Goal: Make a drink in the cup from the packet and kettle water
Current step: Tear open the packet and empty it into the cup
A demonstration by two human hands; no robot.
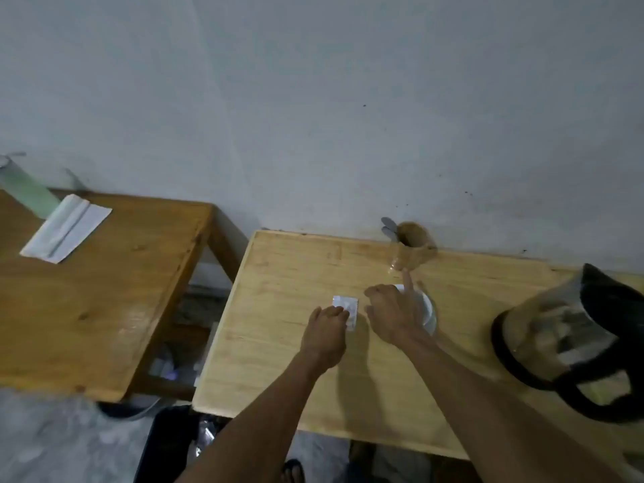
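A small white packet (345, 304) lies flat on the light wooden table (278, 343). My left hand (326, 334) has its curled fingertips on the packet's near edge. My right hand (393, 317) is just right of the packet, index finger pointing away from me and the other fingers loosely bent, with nothing seen in it. It covers the left part of a white cup (428, 310). A glass kettle (561, 339) with a black lid, base and handle stands at the table's right edge.
A clear jar (413, 251) holding spoons stands by the wall behind the cup. A darker wooden table (104, 291) on the left carries a folded white paper (66, 228) and a green bottle (28, 190). A black bin (167, 444) sits below.
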